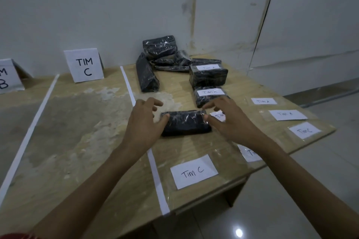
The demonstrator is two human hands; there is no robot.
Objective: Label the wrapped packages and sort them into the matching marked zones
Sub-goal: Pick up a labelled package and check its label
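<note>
A dark plastic-wrapped package (185, 123) without a label lies flat on the table in front of me. My left hand (144, 120) touches its left end with the thumb, fingers spread. My right hand (226, 117) pinches the wrap at its right end. Behind it lie a package labelled "Tim C" (208, 96) and one labelled "Tim A" (208, 75). Further back is a pile of unlabelled packages (161, 56). Loose paper labels lie on the right: "Tim C" (194, 171), "Tim A" (287, 114), "Tim C" (304, 130); another is partly hidden under my right hand.
White tape strips (128, 87) divide the worn wooden table (77, 132) into zones. A standing card "TIM C" (85, 66) marks the middle zone; another card ending in "B" (7, 76) stands at the far left. The table's right edge drops to a tiled floor (291, 200).
</note>
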